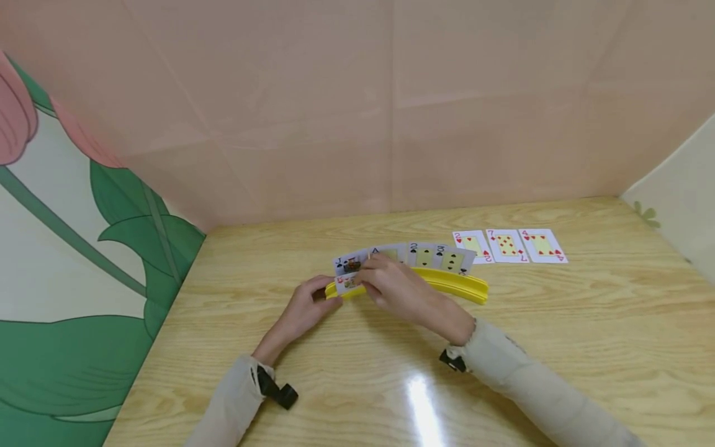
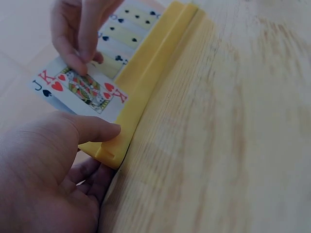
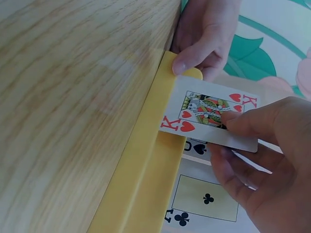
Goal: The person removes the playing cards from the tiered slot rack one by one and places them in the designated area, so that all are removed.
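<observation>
A curved yellow card holder (image 1: 460, 287) stands on the table. My left hand (image 1: 301, 310) grips its left end, thumb on the front face and fingers behind. My right hand (image 1: 399, 288) pinches a king of hearts (image 3: 209, 109) between thumb and fingers, its lower edge at the holder's front groove. Behind the king, a jack of spades (image 1: 347, 264) stands in the back row, partly covered. To its right come an ace of clubs (image 3: 206, 199), partly behind my right hand in the head view, a two of spades (image 1: 424, 254) and a three of spades (image 1: 455, 261).
Behind the holder to the right, a two of hearts (image 1: 472, 245), a seven of diamonds (image 1: 507, 246) and a four of hearts (image 1: 542, 246) lie face up in a row on the wooden table (image 1: 603, 323). A pink wall (image 1: 313, 124) rises at the table's back edge.
</observation>
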A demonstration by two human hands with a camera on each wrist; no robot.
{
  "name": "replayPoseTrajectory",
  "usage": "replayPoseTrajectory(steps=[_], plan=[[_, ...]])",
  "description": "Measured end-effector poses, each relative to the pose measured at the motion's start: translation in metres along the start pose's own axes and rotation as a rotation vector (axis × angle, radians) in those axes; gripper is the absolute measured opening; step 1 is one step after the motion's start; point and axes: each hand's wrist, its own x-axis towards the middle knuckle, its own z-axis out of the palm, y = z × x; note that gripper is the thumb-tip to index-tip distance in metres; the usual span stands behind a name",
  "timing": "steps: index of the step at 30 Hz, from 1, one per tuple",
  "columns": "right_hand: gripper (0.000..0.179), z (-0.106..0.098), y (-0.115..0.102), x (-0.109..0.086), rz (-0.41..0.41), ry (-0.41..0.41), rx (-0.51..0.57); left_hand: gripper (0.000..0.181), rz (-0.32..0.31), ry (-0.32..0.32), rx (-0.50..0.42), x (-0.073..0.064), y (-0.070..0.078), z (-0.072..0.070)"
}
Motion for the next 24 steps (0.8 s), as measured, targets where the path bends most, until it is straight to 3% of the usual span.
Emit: replayPoseTrajectory(steps=[10, 17, 24], plan=[[0.019, -0.011, -0.007, 0.001, -0.055, 0.031, 0.028, 0.033, 0.029, 0.004, 0.006, 0.000, -0.001, -0.001], [0.017, -0.021, -0.012, 0.000, -0.059, 0.040, 0.010, 0.033, 0.020, -0.009, 0.001, -0.008, 0.034, -0.003], [0.014, -0.028, -0.016, 0.000, -0.056, 0.048, 0.002, 0.034, 0.015, 0.000, 0.009, 0.000, 0.004, 0.001]])
